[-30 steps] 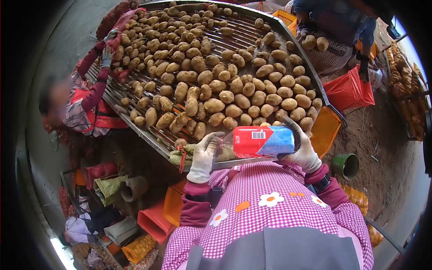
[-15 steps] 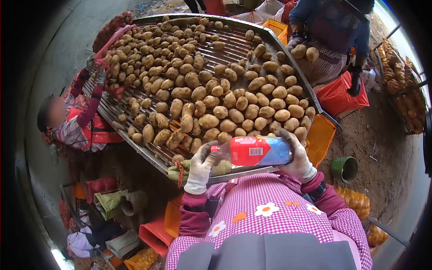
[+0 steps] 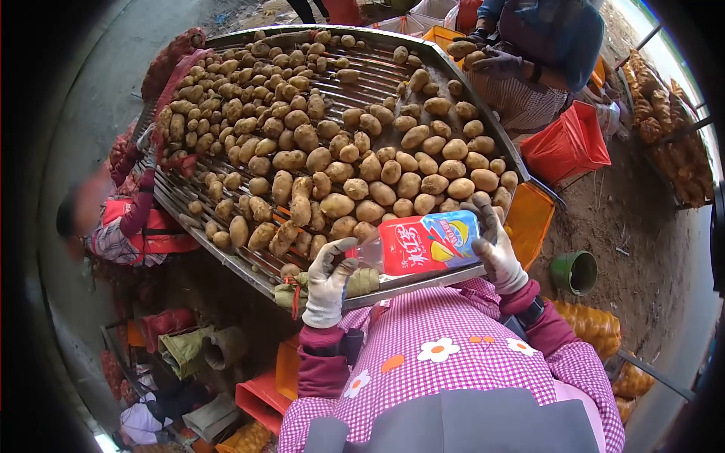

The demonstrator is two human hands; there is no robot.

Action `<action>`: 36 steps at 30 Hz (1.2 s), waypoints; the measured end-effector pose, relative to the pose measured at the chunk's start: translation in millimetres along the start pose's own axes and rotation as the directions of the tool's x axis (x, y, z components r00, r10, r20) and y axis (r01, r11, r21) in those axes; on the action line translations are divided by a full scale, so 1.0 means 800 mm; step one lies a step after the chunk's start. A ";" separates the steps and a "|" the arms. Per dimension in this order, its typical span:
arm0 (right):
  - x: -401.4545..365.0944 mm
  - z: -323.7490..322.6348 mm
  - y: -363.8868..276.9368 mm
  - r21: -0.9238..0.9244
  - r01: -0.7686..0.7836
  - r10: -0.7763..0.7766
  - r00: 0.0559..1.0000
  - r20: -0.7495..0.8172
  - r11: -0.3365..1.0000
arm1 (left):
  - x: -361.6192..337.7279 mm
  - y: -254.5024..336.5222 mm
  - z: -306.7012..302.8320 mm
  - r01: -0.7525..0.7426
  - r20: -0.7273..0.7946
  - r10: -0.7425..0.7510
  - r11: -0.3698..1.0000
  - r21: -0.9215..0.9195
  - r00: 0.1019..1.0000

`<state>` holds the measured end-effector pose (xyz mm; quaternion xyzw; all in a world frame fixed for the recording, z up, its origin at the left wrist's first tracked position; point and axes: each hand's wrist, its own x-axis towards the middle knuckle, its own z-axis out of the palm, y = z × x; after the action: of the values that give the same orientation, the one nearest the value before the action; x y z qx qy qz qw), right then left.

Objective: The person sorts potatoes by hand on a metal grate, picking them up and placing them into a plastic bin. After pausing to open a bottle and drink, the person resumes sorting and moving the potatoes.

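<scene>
A drink bottle (image 3: 415, 245) with a red and blue label lies sideways between my hands, above the near edge of the sorting table (image 3: 453, 276). My right hand (image 3: 498, 253), in a dirty white work glove, grips the bottle's base end. At the cap end, the gloved thumb and fingers of my left hand (image 3: 328, 283) close around the neck. The label's front with yellow fruit pictures faces up. Just beyond the bottle, many potatoes (image 3: 337, 204) cover the slatted table. A rolled green cloth (image 3: 362, 281) rests on the rim under the neck.
One co-worker (image 3: 143, 223) stands at the left side by a red mesh sack (image 3: 170, 64). Another person (image 3: 551, 38) at upper right holds potatoes over a red basket (image 3: 568, 143). A green bucket (image 3: 574, 272) and filled sacks (image 3: 585, 332) stand on the ground to the right.
The bottle has rolled, so the label's front shows instead of the barcode side. The co-worker at upper right has brought both hands together at the potatoes. The view has shifted slightly.
</scene>
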<state>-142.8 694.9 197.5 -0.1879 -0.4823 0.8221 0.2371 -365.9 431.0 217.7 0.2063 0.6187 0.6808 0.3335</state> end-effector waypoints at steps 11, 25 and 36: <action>0.003 -0.006 0.002 0.031 -0.136 0.135 0.990 0.038 0.990 | 0.005 -0.003 0.016 0.157 -0.035 -0.154 0.968 0.194 0.988; -0.054 -0.059 0.034 0.622 -0.435 0.517 0.854 0.057 0.651 | 0.034 0.003 0.064 -0.342 0.363 0.211 0.872 0.350 0.908; -0.096 -0.104 0.043 0.233 -0.138 0.182 0.966 -0.182 0.963 | 0.061 -0.002 0.130 0.114 0.224 -0.172 0.962 0.248 0.959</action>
<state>-42.3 695.1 134.8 -0.2817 -0.3457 0.8632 0.2366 -327.2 539.2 225.2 0.2803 0.6620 0.5469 0.4289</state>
